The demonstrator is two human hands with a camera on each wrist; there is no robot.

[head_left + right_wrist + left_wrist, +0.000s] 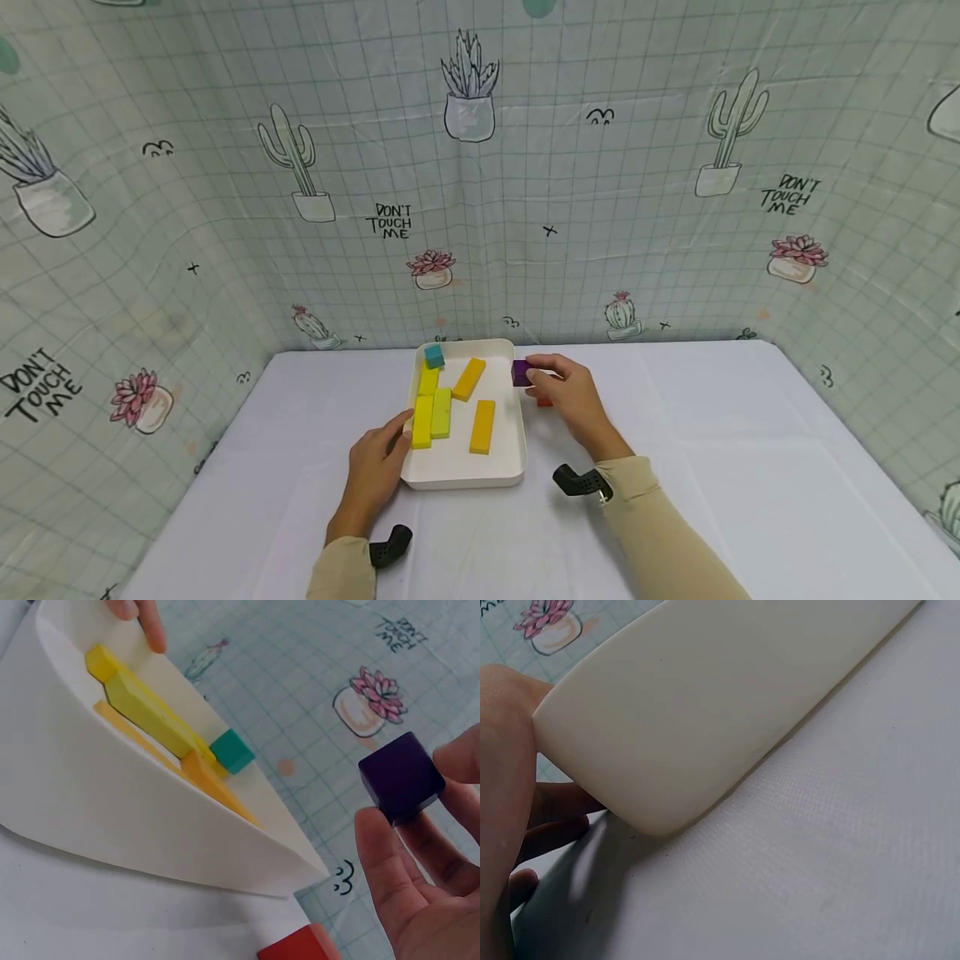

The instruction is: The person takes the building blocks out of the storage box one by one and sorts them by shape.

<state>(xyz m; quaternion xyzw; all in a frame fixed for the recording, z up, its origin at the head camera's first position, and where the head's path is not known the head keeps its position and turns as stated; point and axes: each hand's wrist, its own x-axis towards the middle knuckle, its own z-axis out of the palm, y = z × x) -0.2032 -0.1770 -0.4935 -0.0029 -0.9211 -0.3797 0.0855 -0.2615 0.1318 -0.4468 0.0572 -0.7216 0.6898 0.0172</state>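
A purple cube (401,778) is pinched between the thumb and fingers of my right hand (573,400), held up beside the tray's right rim. My left hand (375,467) grips the left wall of the white tray (465,471), thumb near the rim and fingers along its outside, as the left wrist view shows. Inside the tray, a teal cube (434,357) sits at the far left corner. Several flat yellow and lime blocks line the left side, among them a lime block (441,412). Two orange-yellow blocks (482,427) lie farther right, both at a slant.
A red block (300,945) lies on the white-covered table (712,483) just right of the tray, mostly hidden under my right hand in the head view. A grid-patterned cloth (510,183) with cactus drawings stands as a wall behind and at both sides.
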